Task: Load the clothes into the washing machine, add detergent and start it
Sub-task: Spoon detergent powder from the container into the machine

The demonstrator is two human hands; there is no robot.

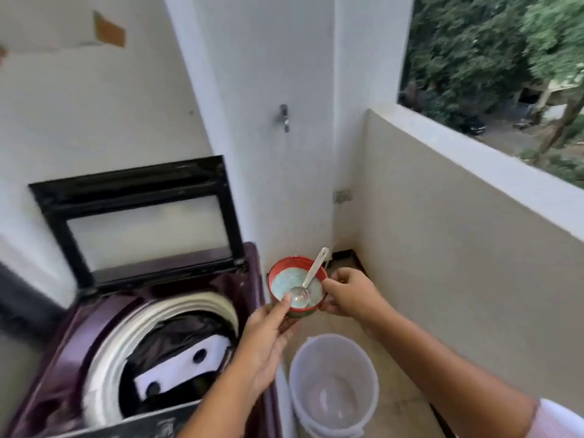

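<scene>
A: Step? 
B: Detergent stage, I'd say. Both hands hold 1 red tin (297, 284) of pale blue powder, just right of the washing machine (132, 343). Left hand (268, 339) cups it underneath, thumb on the rim; right hand (349, 292) pinches the far rim. A steel spoon (308, 284) rests inside.
A: Clothes? 
B: Dark and white laundry (180, 358) already in the drum, lid (139, 216) up.
A: Next? 
B: Probably free 1 hand, scoop, carry it left over the drum without spilling.
A: Surroundings? 
B: Tiled balcony corner; a translucent bucket (333, 387) on the floor right of the machine, a wall tap (284, 113) above.
</scene>
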